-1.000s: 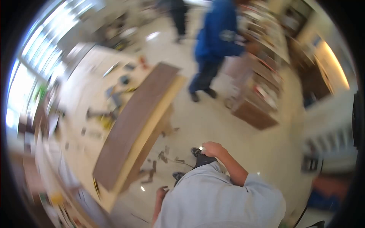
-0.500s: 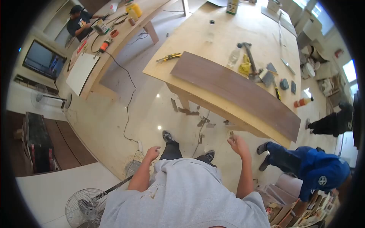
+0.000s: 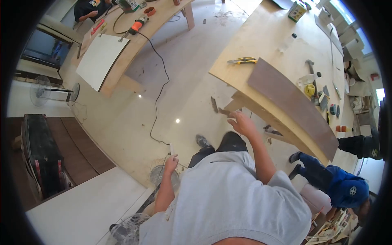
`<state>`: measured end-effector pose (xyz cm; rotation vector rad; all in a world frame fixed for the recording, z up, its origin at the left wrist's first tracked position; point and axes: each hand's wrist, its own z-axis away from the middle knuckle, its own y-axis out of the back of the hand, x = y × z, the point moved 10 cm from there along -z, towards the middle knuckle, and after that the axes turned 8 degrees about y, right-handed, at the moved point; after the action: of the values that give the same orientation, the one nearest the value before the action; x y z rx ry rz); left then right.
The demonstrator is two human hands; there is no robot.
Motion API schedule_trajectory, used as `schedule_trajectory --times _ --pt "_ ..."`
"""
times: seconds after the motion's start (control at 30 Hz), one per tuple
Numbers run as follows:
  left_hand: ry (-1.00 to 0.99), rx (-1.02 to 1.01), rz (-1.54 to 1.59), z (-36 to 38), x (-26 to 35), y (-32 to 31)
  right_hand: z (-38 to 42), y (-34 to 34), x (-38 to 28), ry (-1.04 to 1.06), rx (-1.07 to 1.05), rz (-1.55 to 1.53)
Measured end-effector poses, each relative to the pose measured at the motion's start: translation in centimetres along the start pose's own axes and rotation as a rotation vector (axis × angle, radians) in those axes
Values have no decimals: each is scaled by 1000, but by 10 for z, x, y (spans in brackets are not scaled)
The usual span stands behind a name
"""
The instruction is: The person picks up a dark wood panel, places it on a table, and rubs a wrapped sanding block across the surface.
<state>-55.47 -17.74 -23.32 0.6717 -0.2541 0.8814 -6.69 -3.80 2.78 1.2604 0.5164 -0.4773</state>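
Here, flat brown board (image 3: 292, 98) on pale wooden table (image 3: 269, 45).

The left hand (image 3: 171, 164) is held low in front of the torso, fingers partly curled; full closure cannot be determined. The left forearm (image 3: 164, 192) points forward, well apart from the table (image 3: 265, 38). The right hand (image 3: 241, 123) reaches further forward, appearing below the table's near left corner, fingers loosely bent and parted. The right forearm (image 3: 263, 155) angles inward from the elbow, its wrist slightly flexed.
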Motion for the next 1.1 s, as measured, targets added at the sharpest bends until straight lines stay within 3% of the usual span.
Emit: schedule_trajectory --times 0.13,0.23,0.3,0.4,0.5,0.63,0.8,0.83,0.93,1.1 --pt "174 71 358 -20 -19 49 -71 -4 -34 72 4 54" --pt "209 41 385 -37 -38 57 -119 20 -51 8 37 46" --pt "255 -91 323 -72 -71 43 -152 22 -47 -28 75 68" --pt "171 -176 155 -85 -13 69 -212 24 -49 -39 156 33" --pt "87 -106 102 -142 30 119 -270 18 -51 16 263 -29" --pt "187 -50 27 -184 172 216 -339 2 -54 -43 170 -144" --pt "15 -43 50 -299 337 299 -391 11 -48 -50 255 -309" --pt "-44 -70 -10 -319 369 299 -400 17 -41 -42 251 -326" --pt "-192 -147 -166 -361 456 296 -401 54 -12 -282 263 -486" --pt "-320 -307 -432 -403 561 256 -411 114 27 -358 575 -462"
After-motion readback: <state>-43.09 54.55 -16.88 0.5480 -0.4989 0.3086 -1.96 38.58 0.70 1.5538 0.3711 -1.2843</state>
